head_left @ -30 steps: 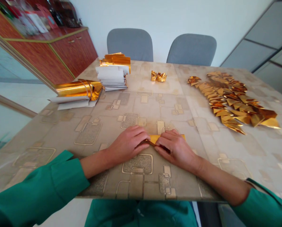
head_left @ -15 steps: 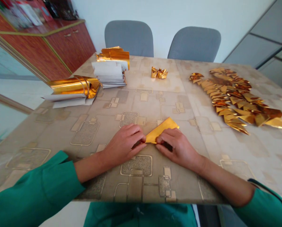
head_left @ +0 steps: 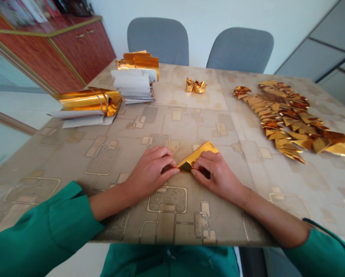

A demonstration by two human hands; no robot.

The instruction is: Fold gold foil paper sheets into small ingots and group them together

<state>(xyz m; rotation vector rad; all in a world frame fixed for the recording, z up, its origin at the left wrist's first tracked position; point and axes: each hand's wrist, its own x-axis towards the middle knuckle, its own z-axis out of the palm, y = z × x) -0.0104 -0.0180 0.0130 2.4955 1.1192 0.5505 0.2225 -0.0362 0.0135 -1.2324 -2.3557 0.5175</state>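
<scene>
Our plain green top
We wear teal-green cloth; left sleeve (head_left: 42,231) and right sleeve (head_left: 325,250) end loose on the forearms, left hand (head_left: 149,173) and right hand (head_left: 218,177) bare.

A room in a home, likely a dining area, set up for paper craft. A table (head_left: 74,154) under a patterned plastic cover has two grey padded chairs (head_left: 158,40) against a plain white wall (head_left: 198,15). A reddish wooden sideboard (head_left: 74,54) stands at the left. Stacks of gold-and-white paper (head_left: 134,80), a half-folded gold sheet (head_left: 200,151) and rows of folded gold pieces (head_left: 288,115) lie on the table.
</scene>
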